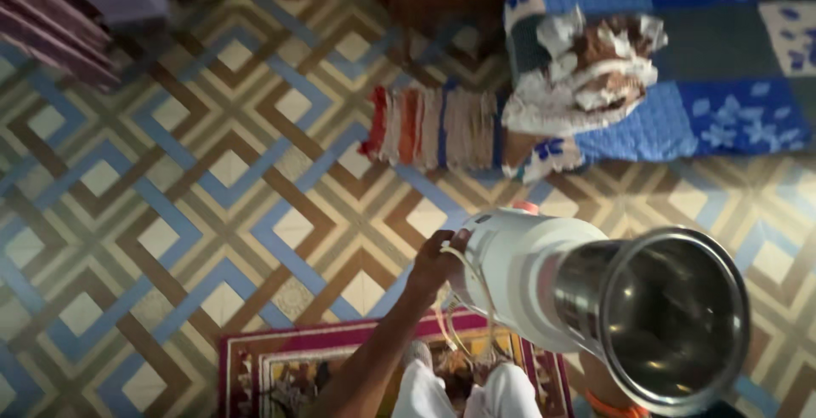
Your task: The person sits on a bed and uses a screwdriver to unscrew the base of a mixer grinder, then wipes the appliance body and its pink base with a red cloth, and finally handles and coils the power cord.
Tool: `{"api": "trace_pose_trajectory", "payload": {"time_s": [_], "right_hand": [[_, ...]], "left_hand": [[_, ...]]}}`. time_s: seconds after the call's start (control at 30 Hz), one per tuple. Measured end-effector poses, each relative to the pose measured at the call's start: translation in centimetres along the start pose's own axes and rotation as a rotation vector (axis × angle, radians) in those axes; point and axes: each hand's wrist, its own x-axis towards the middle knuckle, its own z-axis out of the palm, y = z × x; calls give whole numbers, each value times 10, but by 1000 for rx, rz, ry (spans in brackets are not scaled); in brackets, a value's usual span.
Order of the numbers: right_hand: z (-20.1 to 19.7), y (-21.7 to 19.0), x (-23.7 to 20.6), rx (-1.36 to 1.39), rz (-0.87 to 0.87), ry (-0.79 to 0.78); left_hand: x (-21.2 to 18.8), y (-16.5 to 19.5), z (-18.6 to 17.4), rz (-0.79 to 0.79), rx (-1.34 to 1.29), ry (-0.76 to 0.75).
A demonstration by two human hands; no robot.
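Head view: the left hand (438, 258) closes its fingers round the base of a white cylindrical appliance with steel jar (595, 299), tipped mouth-up near right above the patterned tile floor (170, 214); right hand hidden.

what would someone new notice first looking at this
The big white vessel with a shiny steel mouth fills the lower right, tilted toward the camera, with the left hand gripping its base. Beneath it spreads a floor of blue and brown diamond patterns. A blue patchwork quilt lies at the top right, with crumpled white and brown cloth on it.
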Motion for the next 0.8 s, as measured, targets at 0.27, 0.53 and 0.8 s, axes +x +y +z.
{"api": "trace_pose_trajectory", "payload": {"time_s": [0.27, 0.53, 0.8], "right_hand": [[58, -78, 102, 7, -22, -15], [99, -148, 292, 20, -25, 60], [115, -190, 405, -10, -55, 202]], "left_hand": [[84, 148, -53, 77, 195, 134], [246, 232, -74, 28, 284, 227], [382, 342, -57, 155, 144, 8]]}}
